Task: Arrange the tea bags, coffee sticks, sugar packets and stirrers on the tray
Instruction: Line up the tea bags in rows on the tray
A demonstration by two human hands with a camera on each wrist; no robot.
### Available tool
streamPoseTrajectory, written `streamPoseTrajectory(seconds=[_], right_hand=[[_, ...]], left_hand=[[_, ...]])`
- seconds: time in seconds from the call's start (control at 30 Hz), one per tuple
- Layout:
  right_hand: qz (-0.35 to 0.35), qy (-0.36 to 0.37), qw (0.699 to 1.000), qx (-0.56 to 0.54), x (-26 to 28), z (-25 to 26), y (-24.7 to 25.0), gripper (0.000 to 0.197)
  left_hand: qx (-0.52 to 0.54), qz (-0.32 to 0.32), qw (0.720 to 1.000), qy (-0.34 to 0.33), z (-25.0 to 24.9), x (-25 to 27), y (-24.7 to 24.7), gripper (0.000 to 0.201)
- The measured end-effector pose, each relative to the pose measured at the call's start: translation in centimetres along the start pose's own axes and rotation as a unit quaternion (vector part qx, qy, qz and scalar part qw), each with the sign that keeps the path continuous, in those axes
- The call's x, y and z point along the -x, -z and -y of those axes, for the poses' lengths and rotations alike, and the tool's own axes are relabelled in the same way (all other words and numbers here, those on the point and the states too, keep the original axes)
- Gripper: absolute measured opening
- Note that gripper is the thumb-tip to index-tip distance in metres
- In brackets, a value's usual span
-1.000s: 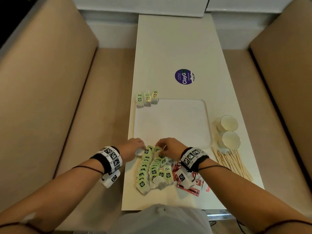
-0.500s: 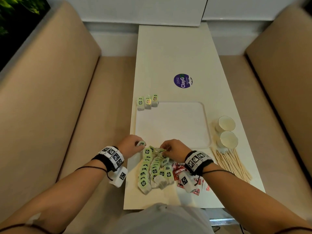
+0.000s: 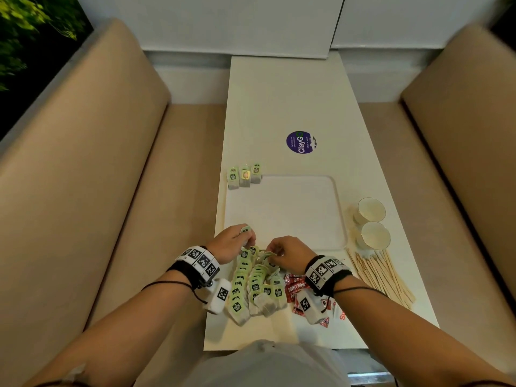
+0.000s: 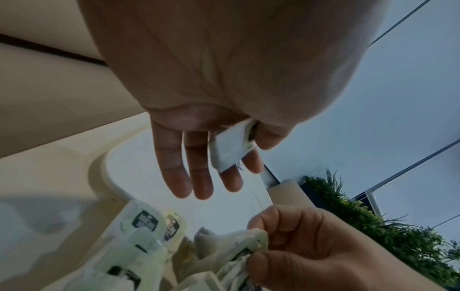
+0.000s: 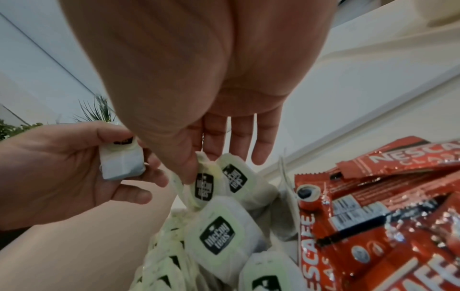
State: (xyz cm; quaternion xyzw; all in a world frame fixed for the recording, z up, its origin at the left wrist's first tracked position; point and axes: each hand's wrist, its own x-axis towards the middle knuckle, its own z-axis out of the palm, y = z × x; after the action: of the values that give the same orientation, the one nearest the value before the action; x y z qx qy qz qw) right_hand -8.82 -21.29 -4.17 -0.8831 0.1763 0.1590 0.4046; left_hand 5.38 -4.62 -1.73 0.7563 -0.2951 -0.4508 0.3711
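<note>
Pale-green paper tags mark the heap of white tea bags (image 3: 252, 283) lying on the long white table (image 3: 293, 107), on my side of the white rectangular plastic tray (image 3: 284, 210), whose surface I see bare. My left hand (image 3: 230, 243) holds one small white folded tea bag (image 4: 230, 148) pinched between thumb and forefinger, the other fingers fairly straight and close together, above the tray's near left corner. My right hand (image 3: 290, 254) pinches the green tag of another tea bag (image 5: 204, 187) at the far end of the heap between thumb and forefinger, the remaining fingers extended. Three more green-tagged tea bags (image 3: 245, 175) sit in a row at the tray's far left corner. Red foil coffee sticks (image 3: 297, 293) lie just right of the heap, partly under my right wrist. Thin wooden stirrers (image 3: 382, 276) fan out near the table's right edge, just beside two white paper cups (image 3: 371, 222).
</note>
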Motion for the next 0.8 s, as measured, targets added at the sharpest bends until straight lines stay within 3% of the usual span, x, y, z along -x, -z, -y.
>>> streamPoseTrajectory(seconds=[0.33,0.5,0.63,0.8], right_hand=[[-0.053,0.03,0.992,-0.109,-0.1,2.4,2.7,0.004],[-0.015,0.06,0.992,-0.111,0.0,3.7,4.6,0.008],[0.013,0.075,0.993,-0.092,0.3,4.4,5.7,0.008],[0.075,0.091,0.988,-0.098,0.8,5.4,6.3,0.009]], left_hand=[[0.043,0.025,0.999,-0.018,-1.8,-0.5,-0.2,0.03],[0.164,0.029,0.986,0.008,-2.3,-0.4,-0.1,0.031],[0.171,-0.011,0.985,-0.005,-1.6,-1.0,0.4,0.036],[0.234,-0.006,0.972,0.005,-2.1,-0.8,1.0,0.031]])
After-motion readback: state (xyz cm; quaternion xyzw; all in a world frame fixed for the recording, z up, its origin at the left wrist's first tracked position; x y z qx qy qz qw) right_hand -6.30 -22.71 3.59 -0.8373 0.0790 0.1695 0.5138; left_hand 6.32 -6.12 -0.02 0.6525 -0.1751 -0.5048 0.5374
